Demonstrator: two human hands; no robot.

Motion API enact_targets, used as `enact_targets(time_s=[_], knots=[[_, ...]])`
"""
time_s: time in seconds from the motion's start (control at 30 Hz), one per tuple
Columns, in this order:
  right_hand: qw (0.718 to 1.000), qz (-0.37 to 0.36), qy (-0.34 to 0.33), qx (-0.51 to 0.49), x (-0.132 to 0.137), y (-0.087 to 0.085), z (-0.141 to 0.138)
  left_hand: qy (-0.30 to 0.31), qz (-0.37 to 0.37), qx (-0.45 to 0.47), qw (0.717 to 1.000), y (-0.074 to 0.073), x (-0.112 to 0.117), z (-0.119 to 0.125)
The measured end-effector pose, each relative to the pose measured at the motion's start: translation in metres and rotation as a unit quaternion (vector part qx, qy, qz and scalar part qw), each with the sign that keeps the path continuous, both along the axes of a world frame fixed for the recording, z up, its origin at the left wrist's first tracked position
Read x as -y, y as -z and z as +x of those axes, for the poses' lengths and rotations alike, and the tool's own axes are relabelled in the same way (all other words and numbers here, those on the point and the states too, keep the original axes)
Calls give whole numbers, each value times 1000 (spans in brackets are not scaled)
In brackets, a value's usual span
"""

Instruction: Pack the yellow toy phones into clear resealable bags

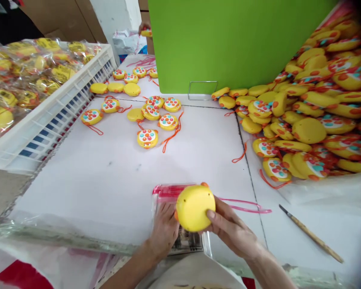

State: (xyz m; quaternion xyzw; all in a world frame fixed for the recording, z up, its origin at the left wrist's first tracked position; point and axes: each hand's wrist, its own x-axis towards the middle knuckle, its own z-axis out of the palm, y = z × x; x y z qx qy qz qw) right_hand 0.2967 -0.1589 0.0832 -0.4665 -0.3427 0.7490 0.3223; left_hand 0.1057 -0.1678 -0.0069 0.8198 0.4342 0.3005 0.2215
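Observation:
A round yellow plastic toy (195,208) is gripped in my right hand (231,230), its plain back facing me and my thumb pressed on its lower right edge. My left hand (165,232) holds a clear plastic bag (168,192) behind the toy, and the toy's left edge overlaps the bag's top. Printed card (186,241) shows through the lower part of the bag. A pink cord (243,205) trails right from the bag across the white table (87,188). Whether the toy is inside the bag is hidden.
Several loose toys with orange cords (147,138) lie ahead on the table. A large heap of yellow toys (315,116) fills the right, beside a green board (228,44). A white crate of bagged toys (48,116) stands left. A wooden-handled tool (311,233) lies right. Another person's hand (144,28) appears far back.

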Motion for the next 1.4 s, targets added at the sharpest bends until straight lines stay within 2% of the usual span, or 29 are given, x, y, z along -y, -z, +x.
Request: enact_targets(time_s=[0.07,0.13,0.2,0.3,0.4,0.47,0.53,0.6,0.63,0.73,0.9,0.97,1.0,1.07,1.17,1.23,1.3,1.4], knots=[[990,82,1,117,-4,3,-11,7,31,-28,999,-3,0,0],[953,170,-41,246,-5,8,-17,15,37,-38,998,-9,0,-1],[914,226,-85,327,-3,12,-18,23,39,-30,999,-17,-1,-4],[884,234,-111,389,2,14,-13,25,32,-12,999,-31,-3,-15],[872,226,-117,419,4,13,-9,-38,16,34,999,-42,-7,-31],[867,225,-123,427,4,11,-8,-124,-65,67,988,-45,-12,-40],[863,226,-128,432,4,9,-9,-195,-220,96,951,-47,-18,-44],[860,232,-138,434,2,7,-10,-195,-362,133,902,-47,-24,-42],[854,239,-147,438,1,7,-11,-174,-405,158,884,-46,-27,-39],[813,283,-191,471,-4,6,-13,-129,-442,208,863,-45,-33,-29],[713,407,-311,478,-13,10,-17,-143,-453,242,846,-47,-35,-21],[679,440,-324,490,-15,12,-21,-145,-453,245,845,-48,-34,-22],[671,440,-313,508,-17,12,-24,-148,-449,242,847,-48,-33,-23],[678,420,-267,540,-19,13,-31,-150,-441,241,851,-46,-31,-26],[726,404,-195,521,-23,14,-43,-132,-452,253,845,-42,-28,-29],[744,414,-167,497,-24,18,-50,-110,-467,257,839,-41,-26,-30],[739,427,-161,496,-24,24,-56,-98,-477,252,836,-42,-26,-29],[710,446,-183,514,-24,31,-62,-95,-468,229,848,-46,-26,-25]])
